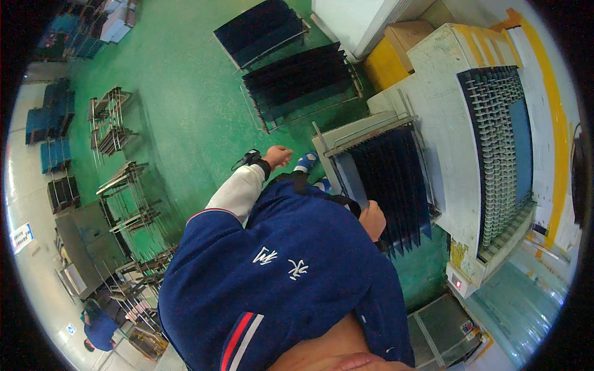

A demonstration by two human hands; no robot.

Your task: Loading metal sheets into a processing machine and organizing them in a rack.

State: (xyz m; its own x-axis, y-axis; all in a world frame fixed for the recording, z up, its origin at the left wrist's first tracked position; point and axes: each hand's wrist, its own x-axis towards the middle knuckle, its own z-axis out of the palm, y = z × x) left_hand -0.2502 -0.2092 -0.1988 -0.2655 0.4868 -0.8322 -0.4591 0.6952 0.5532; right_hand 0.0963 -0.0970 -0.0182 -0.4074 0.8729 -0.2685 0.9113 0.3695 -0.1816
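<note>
My right hand point(372, 221) is closed at the near end of a thin blue-grey panel point(351, 176), the leftmost one in a metal rack point(369, 137). Beside it in the same rack stand several dark, thin panels point(396, 179), packed upright side by side. My left hand point(279, 156) hangs over the green floor, left of the rack, with its fingers loosely extended and nothing in them. A black band with a small dark device point(249, 158) sits on my left wrist.
Right of the rack stands a pale machine with rows of rollers point(492, 154) and a blue sheet point(521, 145) on them. Two more loaded racks point(297, 83) point(260, 31) stand on the floor ahead. Metal racks point(114, 133) line the left; a person point(100, 331) is at far lower left.
</note>
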